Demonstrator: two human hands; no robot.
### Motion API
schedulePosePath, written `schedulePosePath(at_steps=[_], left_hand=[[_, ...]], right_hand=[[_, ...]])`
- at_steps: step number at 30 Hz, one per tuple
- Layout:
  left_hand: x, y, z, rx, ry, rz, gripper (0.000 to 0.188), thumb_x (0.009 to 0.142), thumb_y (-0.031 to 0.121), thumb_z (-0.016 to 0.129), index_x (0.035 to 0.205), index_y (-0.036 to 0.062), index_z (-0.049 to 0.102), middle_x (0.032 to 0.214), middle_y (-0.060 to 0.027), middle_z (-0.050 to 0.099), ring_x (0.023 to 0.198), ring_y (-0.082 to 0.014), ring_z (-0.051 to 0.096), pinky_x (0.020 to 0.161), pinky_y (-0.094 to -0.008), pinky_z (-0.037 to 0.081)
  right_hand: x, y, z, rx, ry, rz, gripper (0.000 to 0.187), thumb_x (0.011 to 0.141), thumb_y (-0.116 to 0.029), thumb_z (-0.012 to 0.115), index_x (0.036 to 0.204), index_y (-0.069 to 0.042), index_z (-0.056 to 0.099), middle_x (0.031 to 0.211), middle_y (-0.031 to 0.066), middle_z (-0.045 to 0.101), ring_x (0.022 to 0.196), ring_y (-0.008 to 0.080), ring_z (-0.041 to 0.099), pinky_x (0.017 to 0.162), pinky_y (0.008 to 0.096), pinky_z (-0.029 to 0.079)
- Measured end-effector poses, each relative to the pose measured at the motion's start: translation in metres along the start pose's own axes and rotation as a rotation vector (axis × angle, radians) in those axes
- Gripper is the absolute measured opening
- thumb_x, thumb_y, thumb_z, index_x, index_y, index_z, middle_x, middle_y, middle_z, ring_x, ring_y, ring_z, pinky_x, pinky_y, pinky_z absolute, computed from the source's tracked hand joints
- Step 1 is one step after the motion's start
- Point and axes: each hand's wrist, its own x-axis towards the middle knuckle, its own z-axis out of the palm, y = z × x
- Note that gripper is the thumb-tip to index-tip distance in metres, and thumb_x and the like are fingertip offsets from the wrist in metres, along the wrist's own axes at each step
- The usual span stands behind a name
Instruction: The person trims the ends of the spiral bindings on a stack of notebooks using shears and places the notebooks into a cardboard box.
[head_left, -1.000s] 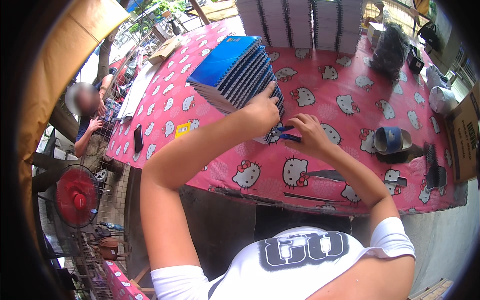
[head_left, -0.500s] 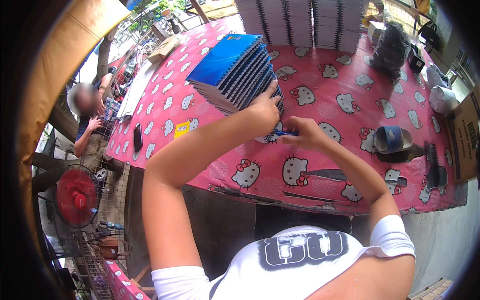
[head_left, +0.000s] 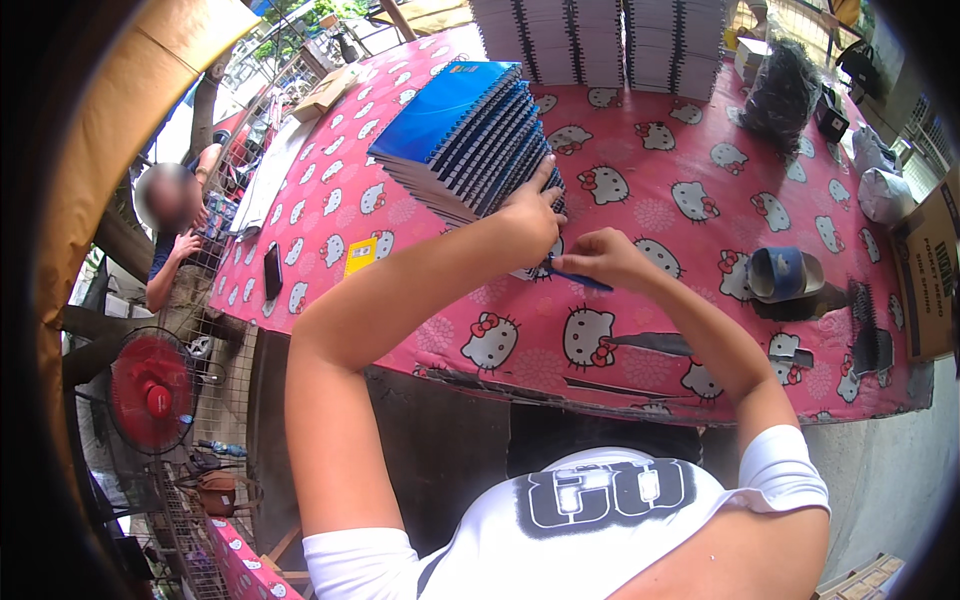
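Observation:
A tall stack of blue-covered spiral notebooks (head_left: 450,115) leans on the pink table, its black coils turned toward the right. My left hand (head_left: 532,212) rests against the lower coil edges, fingers stretched out and apart along them. Just right of it, my right hand (head_left: 605,258) is closed on a slim blue tool (head_left: 582,280), whose exact kind I cannot make out. The tool's left end is close to the bottom of the stack; my left hand and forearm hide part of that lower edge.
More spiral-bound stacks (head_left: 600,45) stand at the back. A phone (head_left: 272,270) and yellow card (head_left: 361,255) lie left. On the right are a blue roll-like object (head_left: 780,275), a black plastic-wrapped bundle (head_left: 782,100) and a cardboard box (head_left: 928,270). Another person (head_left: 175,225) sits beyond the fence.
My right hand has shifted slightly, and the blue tool now slants down to the right below its fingers. My left hand stays against the coils.

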Motion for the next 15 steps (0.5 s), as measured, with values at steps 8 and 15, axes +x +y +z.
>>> schedulePosePath(at_steps=[8,15], left_hand=[[0.005,-0.001,0.002,0.017,0.001,0.012,0.029,0.081,0.028,0.063,0.107,0.019,0.071,0.131,0.0042,0.057,0.137,-0.0238,0.034,0.114,-0.0615,0.0],[0.005,0.002,0.002,-0.012,0.041,0.013,0.031,0.083,0.03,0.061,0.11,0.0192,0.07,0.133,0.0042,0.055,0.139,-0.023,0.031,0.114,-0.0616,-0.004]], right_hand=[[-0.007,0.019,0.013,-0.577,0.453,-0.645,0.044,0.071,-0.032,0.076,0.104,-0.006,0.063,0.094,0.0105,0.059,0.086,0.0288,0.059,0.076,0.0414,0.048],[0.003,-0.007,-0.008,0.085,-0.143,0.254,0.042,0.077,-0.036,0.075,0.1,-0.004,0.063,0.083,0.0123,0.063,0.078,0.0277,0.063,0.071,0.0371,0.05]])
